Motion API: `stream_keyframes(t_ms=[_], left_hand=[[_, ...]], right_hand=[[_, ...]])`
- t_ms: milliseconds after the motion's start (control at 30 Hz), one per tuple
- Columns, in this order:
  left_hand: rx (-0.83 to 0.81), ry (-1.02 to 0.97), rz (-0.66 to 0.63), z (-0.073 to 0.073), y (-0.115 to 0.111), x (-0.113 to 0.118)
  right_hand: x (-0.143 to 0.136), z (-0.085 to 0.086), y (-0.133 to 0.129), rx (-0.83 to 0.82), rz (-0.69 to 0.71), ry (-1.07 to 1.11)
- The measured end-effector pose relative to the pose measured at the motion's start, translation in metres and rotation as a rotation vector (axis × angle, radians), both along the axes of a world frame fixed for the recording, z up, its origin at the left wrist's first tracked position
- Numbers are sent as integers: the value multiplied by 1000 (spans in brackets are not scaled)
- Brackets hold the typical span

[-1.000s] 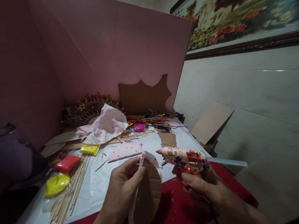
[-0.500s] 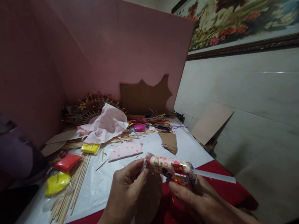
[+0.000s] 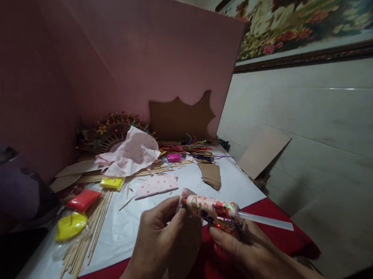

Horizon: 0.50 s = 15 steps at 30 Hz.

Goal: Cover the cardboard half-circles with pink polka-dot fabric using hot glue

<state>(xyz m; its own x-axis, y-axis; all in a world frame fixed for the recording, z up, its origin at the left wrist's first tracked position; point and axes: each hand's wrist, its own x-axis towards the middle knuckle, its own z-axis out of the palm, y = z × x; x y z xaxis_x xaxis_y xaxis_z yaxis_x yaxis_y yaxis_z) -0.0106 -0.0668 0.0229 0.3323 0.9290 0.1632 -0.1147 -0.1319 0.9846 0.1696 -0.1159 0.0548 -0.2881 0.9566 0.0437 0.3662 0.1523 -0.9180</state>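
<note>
My right hand (image 3: 240, 245) is wrapped round a flower-patterned glue gun (image 3: 214, 211), whose small red light is lit. A clear glue stick (image 3: 267, 221) juts from its back to the right. The gun's tip points left, close beside the fingertips of my left hand (image 3: 160, 233). Those fingers pinch the edge of a brown cardboard piece (image 3: 185, 251) with pale pink fabric (image 3: 186, 193) along its top edge. The lower part of the cardboard hangs over the red cloth between my hands.
Wooden sticks (image 3: 98, 222), red (image 3: 83, 200) and yellow (image 3: 71, 226) packets lie left. Behind are dotted pink fabric (image 3: 130, 153), a fabric-covered strip (image 3: 156, 186), a cardboard scrap (image 3: 210, 176) and scissors (image 3: 203, 158). Cut cardboard (image 3: 182, 118) leans on the pink panel.
The glue gun's front has shifted very slightly down beside my left fingertips. Both hands keep their holds, and the view has moved a little.
</note>
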Motion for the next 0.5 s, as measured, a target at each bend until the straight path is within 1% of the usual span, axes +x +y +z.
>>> stream_keyframes(t_ms=[67, 200, 333, 500], left_hand=[[-4, 5, 6, 0, 1, 0], [4, 15, 14, -1, 2, 1], [12, 11, 10, -2, 1, 0], [-17, -9, 12, -3, 3, 0]], right_hand=[[1, -3, -1, -2, -8, -12], [2, -10, -1, 3, -28, 35], [2, -10, -1, -3, -58, 19], [4, -12, 0, -2, -9, 67]])
